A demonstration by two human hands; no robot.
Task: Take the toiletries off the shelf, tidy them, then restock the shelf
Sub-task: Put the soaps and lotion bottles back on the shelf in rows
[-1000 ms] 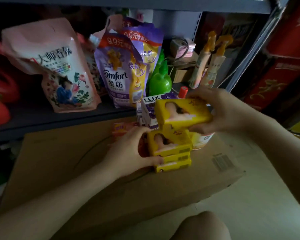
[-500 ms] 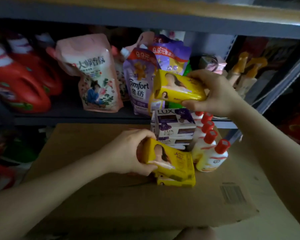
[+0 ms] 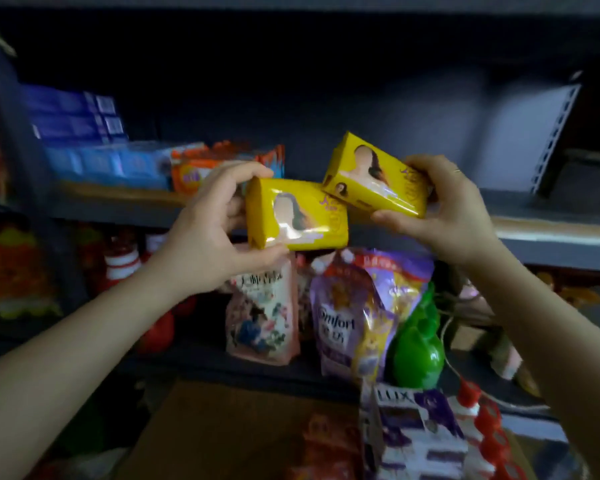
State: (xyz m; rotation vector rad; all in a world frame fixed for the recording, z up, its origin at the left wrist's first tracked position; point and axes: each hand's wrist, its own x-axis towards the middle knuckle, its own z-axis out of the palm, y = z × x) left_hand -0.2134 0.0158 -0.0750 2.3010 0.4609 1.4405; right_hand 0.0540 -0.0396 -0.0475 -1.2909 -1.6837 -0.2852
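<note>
The left hand [image 3: 205, 233] is grasping a yellow soap pack [image 3: 297, 216] at mid-frame. The right hand [image 3: 444, 206] is grasping another yellow pack [image 3: 378, 174] — tilted, just right of the first, before the shelf [image 3: 551, 233].

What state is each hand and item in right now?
Left hand: grips left yellow box, raised.
Right hand: grips right yellow box, tilted.
Upper shelf: bare at right.
Pouches: upright, lower shelf.
Green bottle: upright.
Lux boxes: stacked on carton.
</note>
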